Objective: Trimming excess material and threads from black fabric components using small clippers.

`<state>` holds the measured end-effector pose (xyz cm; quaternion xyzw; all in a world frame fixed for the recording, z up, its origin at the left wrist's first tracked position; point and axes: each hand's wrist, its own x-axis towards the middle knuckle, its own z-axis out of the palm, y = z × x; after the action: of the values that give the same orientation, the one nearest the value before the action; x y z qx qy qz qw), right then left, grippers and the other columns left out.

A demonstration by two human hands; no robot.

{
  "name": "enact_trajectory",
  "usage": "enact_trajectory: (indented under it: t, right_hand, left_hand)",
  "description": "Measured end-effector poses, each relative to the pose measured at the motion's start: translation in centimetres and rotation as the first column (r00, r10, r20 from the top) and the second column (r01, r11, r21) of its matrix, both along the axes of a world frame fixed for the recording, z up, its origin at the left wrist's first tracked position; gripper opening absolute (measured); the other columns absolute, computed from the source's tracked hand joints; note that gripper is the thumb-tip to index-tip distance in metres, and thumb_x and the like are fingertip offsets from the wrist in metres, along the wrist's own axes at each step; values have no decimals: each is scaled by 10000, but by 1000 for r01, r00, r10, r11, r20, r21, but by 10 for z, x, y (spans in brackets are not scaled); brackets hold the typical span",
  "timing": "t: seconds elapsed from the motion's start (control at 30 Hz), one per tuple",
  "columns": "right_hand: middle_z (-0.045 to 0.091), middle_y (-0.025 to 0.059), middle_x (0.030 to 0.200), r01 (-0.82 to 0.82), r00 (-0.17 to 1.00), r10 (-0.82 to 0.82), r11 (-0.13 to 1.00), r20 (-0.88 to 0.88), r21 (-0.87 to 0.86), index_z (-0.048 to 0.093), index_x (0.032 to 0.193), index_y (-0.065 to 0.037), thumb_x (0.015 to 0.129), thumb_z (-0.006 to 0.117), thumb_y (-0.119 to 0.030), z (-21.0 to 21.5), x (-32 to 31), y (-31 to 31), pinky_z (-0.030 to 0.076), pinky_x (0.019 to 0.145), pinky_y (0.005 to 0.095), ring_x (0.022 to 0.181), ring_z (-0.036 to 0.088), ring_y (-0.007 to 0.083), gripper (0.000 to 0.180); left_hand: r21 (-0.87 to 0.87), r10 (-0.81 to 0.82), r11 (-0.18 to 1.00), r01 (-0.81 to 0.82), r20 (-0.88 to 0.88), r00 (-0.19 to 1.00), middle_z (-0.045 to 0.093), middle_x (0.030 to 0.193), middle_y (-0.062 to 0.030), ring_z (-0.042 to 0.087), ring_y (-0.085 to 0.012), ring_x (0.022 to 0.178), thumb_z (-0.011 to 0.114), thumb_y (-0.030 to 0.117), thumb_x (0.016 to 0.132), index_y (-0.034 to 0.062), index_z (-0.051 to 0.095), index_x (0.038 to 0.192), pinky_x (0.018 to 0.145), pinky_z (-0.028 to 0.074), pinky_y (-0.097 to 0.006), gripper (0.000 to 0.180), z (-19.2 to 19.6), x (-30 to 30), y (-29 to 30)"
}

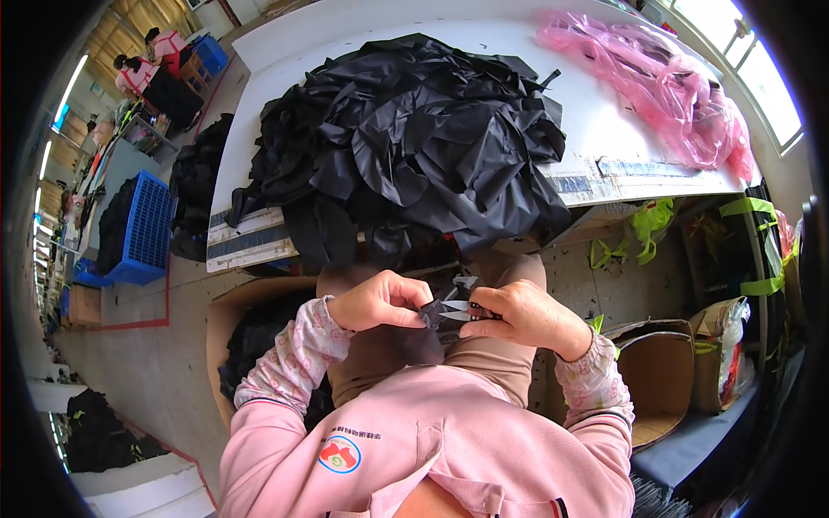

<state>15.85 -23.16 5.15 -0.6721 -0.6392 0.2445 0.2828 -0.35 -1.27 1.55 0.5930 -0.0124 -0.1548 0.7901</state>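
Note:
Pinched between the thumb and fingers of my left hand (380, 300) is a small piece of black fabric (431, 314), held above my lap. My right hand (525, 316) is closed around a pair of thread snips (454, 311) with dark handles. Their bright blades are parted and point left, with the tips at the edge of the fabric. Whether the blades touch it I cannot tell. Just beyond both hands, a big heap of black fabric pieces (414, 138) covers the middle of the white table (596, 108) and hangs over its near edge.
Pink plastic sheeting (665, 86) lies at the table's far right. A cardboard box (223, 332) with black fabric stands by my left side; an open carton (652, 380) stands at my right. Blue crates (147, 229) and two people (155, 82) are off to the left.

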Motion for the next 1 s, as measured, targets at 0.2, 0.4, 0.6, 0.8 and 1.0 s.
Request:
enact_trajectory:
  t: [0.2, 0.4, 0.6, 0.8, 1.0]
  right_hand:
    - [584, 111, 589, -75, 994, 74, 997, 76, 15, 610, 799, -53, 821, 714, -375, -5, -3, 0, 444, 501, 398, 551, 590, 335, 340]
    - [583, 108, 586, -163, 984, 158, 984, 79, 73, 614, 810, -55, 821, 709, -383, -11, -11, 7, 448, 493, 392, 542, 590, 325, 342]
    - [558, 115, 559, -207, 975, 198, 975, 103, 82, 610, 816, -57, 824, 705, -385, -16, -12, 9, 441, 480, 398, 519, 576, 331, 341]
    - [547, 131, 545, -230, 972, 225, 971, 63, 72, 576, 753, -58, 851, 644, -455, -16, -14, 11, 446, 482, 410, 520, 574, 342, 414]
    - [560, 140, 563, -269, 961, 267, 963, 70, 28, 579, 755, -60, 861, 639, -438, -15, -13, 15, 442, 488, 417, 535, 573, 353, 397]
  left_hand:
    - [30, -180, 983, 181, -53, 982, 591, 912, -42, 549, -130, 866, 674, 6, 822, -33, 671, 909, 805, 433, -265, 95, -2, 5, 6]
    - [-25, -264, 965, 263, -102, 959, 592, 809, 0, 523, -87, 794, 680, 50, 802, -30, 669, 852, 757, 406, -244, 95, -5, 7, 4]
    - [-46, -372, 928, 369, -105, 922, 591, 883, -50, 541, -135, 846, 668, 2, 816, -44, 666, 855, 779, 427, -275, 60, -5, 7, 3]
    - [2, -373, 927, 376, -117, 920, 609, 805, -12, 529, -93, 785, 678, 53, 781, -33, 668, 833, 749, 412, -252, 100, -3, 8, -1]
    - [41, -439, 895, 444, -94, 894, 601, 786, -6, 512, -83, 773, 689, 64, 772, -31, 664, 836, 731, 409, -250, 118, -11, 10, 0]
